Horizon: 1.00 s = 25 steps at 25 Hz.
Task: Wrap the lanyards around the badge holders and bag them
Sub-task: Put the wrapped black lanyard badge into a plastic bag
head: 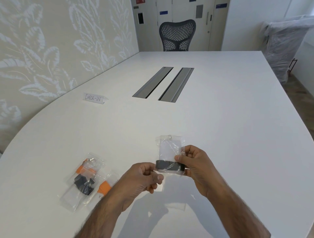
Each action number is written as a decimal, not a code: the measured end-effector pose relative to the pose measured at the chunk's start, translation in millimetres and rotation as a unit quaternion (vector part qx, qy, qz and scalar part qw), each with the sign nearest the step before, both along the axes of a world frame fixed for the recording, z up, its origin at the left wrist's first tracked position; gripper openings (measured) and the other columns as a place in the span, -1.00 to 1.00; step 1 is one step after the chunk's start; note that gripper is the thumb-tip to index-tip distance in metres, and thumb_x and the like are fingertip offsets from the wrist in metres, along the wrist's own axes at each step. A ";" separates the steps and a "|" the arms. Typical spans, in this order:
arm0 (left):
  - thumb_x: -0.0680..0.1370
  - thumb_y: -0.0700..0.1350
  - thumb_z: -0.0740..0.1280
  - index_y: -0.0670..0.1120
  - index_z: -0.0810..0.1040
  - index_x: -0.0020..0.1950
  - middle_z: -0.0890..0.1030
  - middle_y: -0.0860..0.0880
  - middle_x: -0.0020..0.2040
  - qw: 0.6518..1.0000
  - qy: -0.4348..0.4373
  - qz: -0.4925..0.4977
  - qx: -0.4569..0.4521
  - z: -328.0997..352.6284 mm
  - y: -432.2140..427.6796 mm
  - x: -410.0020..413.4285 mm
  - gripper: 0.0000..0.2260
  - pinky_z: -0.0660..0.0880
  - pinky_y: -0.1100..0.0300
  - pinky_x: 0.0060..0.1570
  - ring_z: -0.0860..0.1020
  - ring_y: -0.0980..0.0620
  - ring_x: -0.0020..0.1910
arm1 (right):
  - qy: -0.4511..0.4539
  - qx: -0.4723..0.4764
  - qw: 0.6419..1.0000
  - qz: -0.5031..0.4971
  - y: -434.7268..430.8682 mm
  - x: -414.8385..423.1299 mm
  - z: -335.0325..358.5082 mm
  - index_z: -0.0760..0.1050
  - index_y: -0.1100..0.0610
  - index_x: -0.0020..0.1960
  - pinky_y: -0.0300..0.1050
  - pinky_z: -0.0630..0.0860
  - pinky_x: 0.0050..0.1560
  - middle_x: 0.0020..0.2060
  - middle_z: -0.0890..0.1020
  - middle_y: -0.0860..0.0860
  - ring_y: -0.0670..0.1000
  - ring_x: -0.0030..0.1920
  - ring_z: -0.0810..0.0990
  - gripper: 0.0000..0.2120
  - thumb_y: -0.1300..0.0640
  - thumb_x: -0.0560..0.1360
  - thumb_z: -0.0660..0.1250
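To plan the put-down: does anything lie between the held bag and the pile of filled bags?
Nothing visible does: only white table surface lies between the clear plastic bag and the pile of filled clear bags.

The only fully legible text is the handwritten word "CHECK-IN", in dark capital letters on the near face of a folded white paper tent card (94, 98), which stands on the left part of the white table (220, 119). On the rightmost bagged badge holder (104, 187) lying on the table, one dark character resembling a "V" shows just below the orange lanyard band; anything beside it is hidden. The red sign (140, 1) and the blue labels (163, 12) on the far doors (147, 37) are too small to read.
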<state>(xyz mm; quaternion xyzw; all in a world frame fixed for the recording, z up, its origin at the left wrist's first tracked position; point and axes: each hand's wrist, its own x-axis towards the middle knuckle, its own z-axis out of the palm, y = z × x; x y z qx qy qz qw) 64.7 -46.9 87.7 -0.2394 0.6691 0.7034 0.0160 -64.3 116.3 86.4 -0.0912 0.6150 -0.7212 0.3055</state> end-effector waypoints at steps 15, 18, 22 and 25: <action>0.60 -0.07 0.42 -0.14 0.68 -0.12 0.66 -0.08 -0.23 0.997 -0.055 0.004 -0.057 3.5 -27.7 21.5 -0.82 0.51 0.19 -0.32 0.56 0.05 -0.33 | -0.009 -0.004 1.000 0.010 -17.8 18.7 0.2 0.54 0.26 -0.01 0.02 0.64 -0.23 -0.24 0.50 0.15 0.15 -0.16 0.57 -0.90 0.38 0.51 0.40; 0.62 -0.03 0.40 -0.22 0.66 0.05 0.71 -0.08 -0.12 0.996 -0.026 0.070 -0.051 5.9 -30.7 22.3 -0.76 0.56 0.16 -0.29 0.62 0.02 -0.29 | -0.009 -0.006 1.000 0.009 -22.7 22.5 -0.9 0.54 0.24 -0.02 0.02 0.63 -0.23 -0.22 0.53 0.15 0.16 -0.17 0.59 -0.90 0.38 0.51 0.40; 0.61 -0.10 0.42 -0.11 0.66 0.14 0.71 -0.04 -0.15 0.991 0.025 0.120 -0.057 9.1 -29.4 25.3 -0.85 0.58 0.16 -0.28 0.61 0.04 -0.30 | -0.006 0.005 0.999 0.043 -38.2 39.1 -3.4 0.53 0.27 0.02 0.08 0.67 -0.20 -0.22 0.61 0.16 0.13 -0.19 0.64 -0.90 0.38 0.52 0.39; 0.60 -0.13 0.44 -0.05 0.67 0.05 0.70 -0.03 -0.22 0.982 0.018 0.138 -0.127 5.7 -42.8 36.3 -0.94 0.58 0.09 -0.27 0.60 0.06 -0.34 | -0.004 0.028 0.998 0.058 -54.3 55.7 -6.6 0.50 0.27 -0.05 0.17 0.70 -0.13 -0.26 0.56 0.13 0.10 -0.24 0.62 -0.90 0.37 0.51 0.42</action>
